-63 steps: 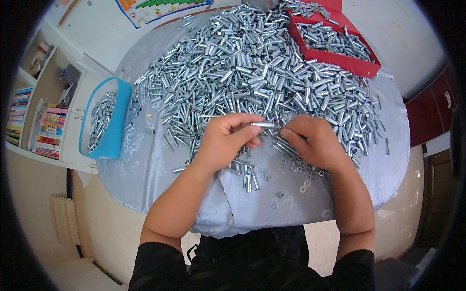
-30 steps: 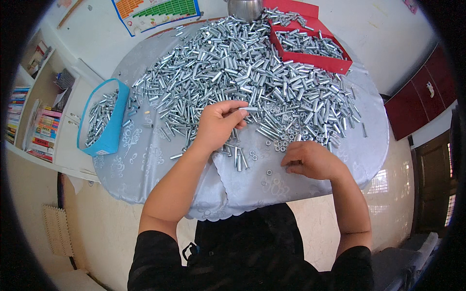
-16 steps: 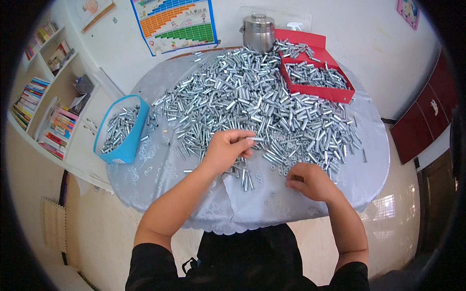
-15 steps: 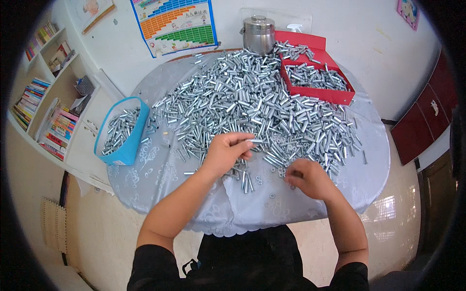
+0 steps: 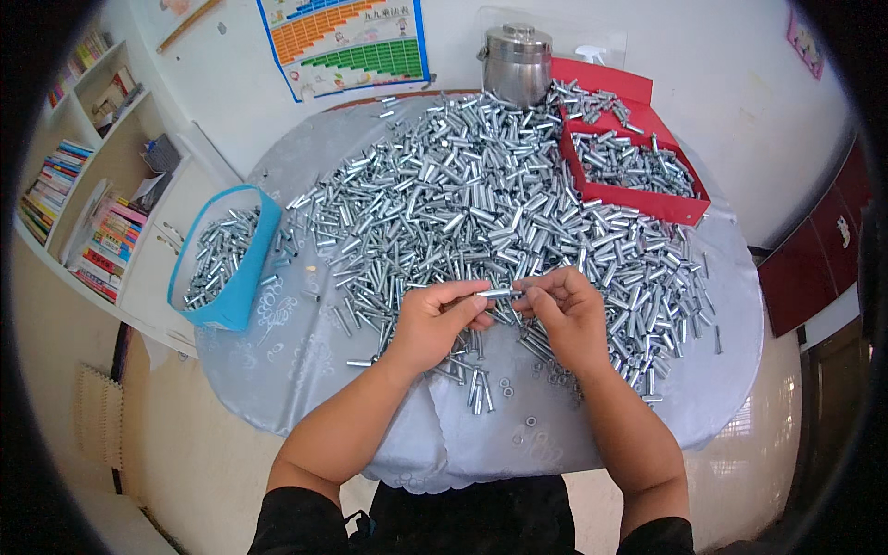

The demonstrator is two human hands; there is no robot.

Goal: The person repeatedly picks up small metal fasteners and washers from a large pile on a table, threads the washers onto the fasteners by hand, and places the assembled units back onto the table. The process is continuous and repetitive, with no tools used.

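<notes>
My left hand [image 5: 433, 324] pinches a short silver expansion bolt [image 5: 498, 293] between thumb and fingers, holding it sideways above the table. At the bolt's right end are the closed fingertips of my right hand [image 5: 572, 322]; whatever small piece they grip is hidden. Just beyond both hands spreads a large pile of the same kind of metal bolts and sleeves [image 5: 435, 203]. Loose nuts [image 5: 506, 388] lie near the front, between my forearms, beside a few separate bolts [image 5: 479, 393].
A blue fabric bin [image 5: 256, 268] with bolts stands on the left of the cloth-covered round table [image 5: 296, 393]. At the back right, a red box [image 5: 638, 201] holds more bolts. Next to it is a lidded steel pot [image 5: 518, 67]. Bookshelves [image 5: 88, 194] line the left wall.
My right hand has moved up and left from the loose nuts to the end of the bolt. My left hand still holds the bolt. The view has shifted slightly.
</notes>
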